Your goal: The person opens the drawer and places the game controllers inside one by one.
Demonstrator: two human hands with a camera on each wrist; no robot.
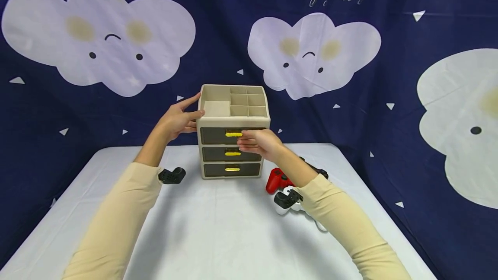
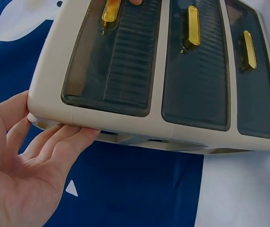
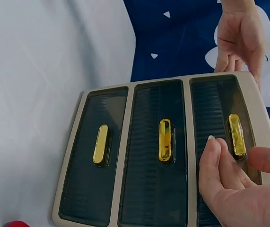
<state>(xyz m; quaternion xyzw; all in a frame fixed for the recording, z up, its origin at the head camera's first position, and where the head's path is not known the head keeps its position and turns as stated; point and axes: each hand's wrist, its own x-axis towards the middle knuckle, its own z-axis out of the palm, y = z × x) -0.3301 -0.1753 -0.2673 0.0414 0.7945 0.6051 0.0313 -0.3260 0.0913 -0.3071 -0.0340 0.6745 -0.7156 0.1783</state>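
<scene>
A cream desktop organizer [image 1: 233,119] stands at the table's back edge, with three dark see-through drawers and gold handles. My left hand [image 1: 177,120] grips its left upper edge. In the left wrist view the thumb lies at the top edge, with the other fingers against the side wall. In front of the top drawer [image 1: 212,136] is my right hand [image 1: 262,142]. Its thumb and fingers sit apart on either side of the end of the top gold handle [image 3: 237,135]. All three drawers are closed.
The organizer's top has one large open compartment and several small ones. To its right, partly behind my right forearm, lie a red game controller [image 1: 277,180], a black one [image 1: 320,171] and a white one [image 1: 281,208]. A dark blue cloud-print cloth [image 1: 221,38] hangs behind the white table [image 1: 218,228].
</scene>
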